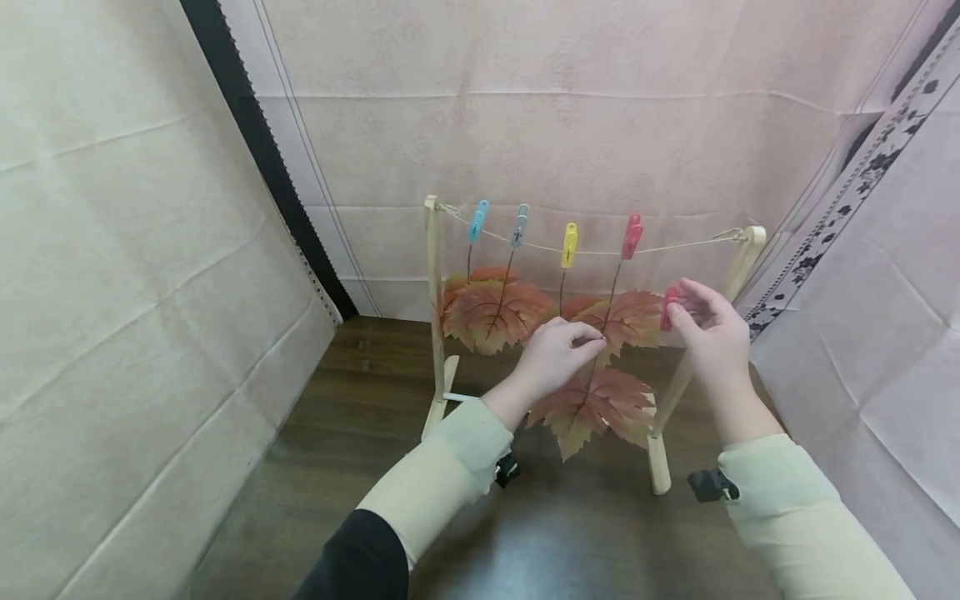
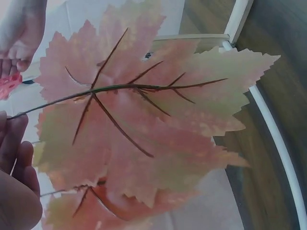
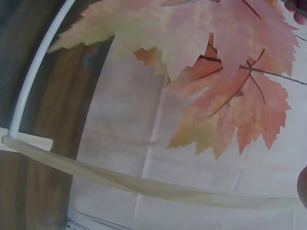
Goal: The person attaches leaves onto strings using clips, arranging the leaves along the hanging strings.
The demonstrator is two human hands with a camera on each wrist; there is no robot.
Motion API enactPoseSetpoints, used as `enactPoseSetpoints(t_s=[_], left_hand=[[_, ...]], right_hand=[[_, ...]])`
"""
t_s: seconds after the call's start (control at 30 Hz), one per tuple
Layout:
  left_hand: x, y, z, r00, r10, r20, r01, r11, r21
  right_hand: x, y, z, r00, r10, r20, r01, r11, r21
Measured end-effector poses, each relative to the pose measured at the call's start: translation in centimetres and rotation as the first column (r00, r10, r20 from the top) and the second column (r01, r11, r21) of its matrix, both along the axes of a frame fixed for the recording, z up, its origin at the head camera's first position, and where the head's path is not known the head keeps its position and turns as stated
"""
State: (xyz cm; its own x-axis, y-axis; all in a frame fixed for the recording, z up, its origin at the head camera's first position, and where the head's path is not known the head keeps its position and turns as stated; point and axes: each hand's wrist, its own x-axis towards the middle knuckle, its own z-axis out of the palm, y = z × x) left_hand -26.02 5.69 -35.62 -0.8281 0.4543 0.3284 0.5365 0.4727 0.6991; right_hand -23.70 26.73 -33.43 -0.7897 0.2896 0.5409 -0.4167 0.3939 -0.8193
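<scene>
My left hand (image 1: 557,357) pinches the thin stem of an artificial maple leaf (image 1: 592,408), reddish with yellow-green edges. The leaf hangs below the hand in the head view and fills much of the left wrist view. To the right, my right hand (image 1: 714,333) holds a pink clothespin (image 1: 668,308) between thumb and fingers, below the cord (image 1: 682,247). On that cord sit a blue clothespin (image 1: 478,221), a grey-blue one (image 1: 520,225), a yellow one (image 1: 570,245) and a red one (image 1: 632,236). Each has a leaf hanging by its stem, such as the orange leaf (image 1: 498,312).
The cord runs between two wooden posts, the left post (image 1: 434,292) and the right post (image 1: 742,262), whose feet rest on a dark wooden tabletop (image 1: 360,467). A white rod (image 2: 273,129) joins the stand low down. Pale cloth (image 1: 562,125) surrounds the back and sides.
</scene>
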Motion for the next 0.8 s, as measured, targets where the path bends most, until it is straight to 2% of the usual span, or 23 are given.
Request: enactPoseSetpoints(t_s=[0.1,0.2,0.37,0.47,0.63,0.8], left_hand=[[-0.2,0.6,0.4,1.000,-0.001,0.025,0.000,1.000,0.012],[-0.6,1.2,0.9,0.995,-0.023,0.092,0.015,0.996,0.090],[-1.5,1.9,1.7,0.971,-0.061,0.232,-0.008,0.959,0.284],[-2.0,2.3,2.3,0.966,-0.058,0.251,-0.031,0.942,0.334],[-2.0,3.0,3.1,0.964,-0.016,0.266,-0.075,0.942,0.327],[-1.4,4.1,3.5,0.976,0.064,0.207,-0.117,0.959,0.257]], right_hand=[[-0.2,0.0,0.6,1.000,0.001,-0.013,-0.001,1.000,-0.015],[-0.4,0.0,1.2,1.000,-0.001,-0.021,0.001,1.000,-0.020],[-0.4,-0.1,2.2,1.000,-0.007,-0.011,0.007,1.000,-0.008],[-0.5,0.1,2.7,1.000,-0.015,-0.016,0.015,1.000,-0.015],[-0.9,0.2,3.5,0.999,-0.034,-0.039,0.032,0.998,-0.053],[-1.0,-0.2,4.9,0.998,-0.008,-0.069,-0.004,0.985,-0.171]])
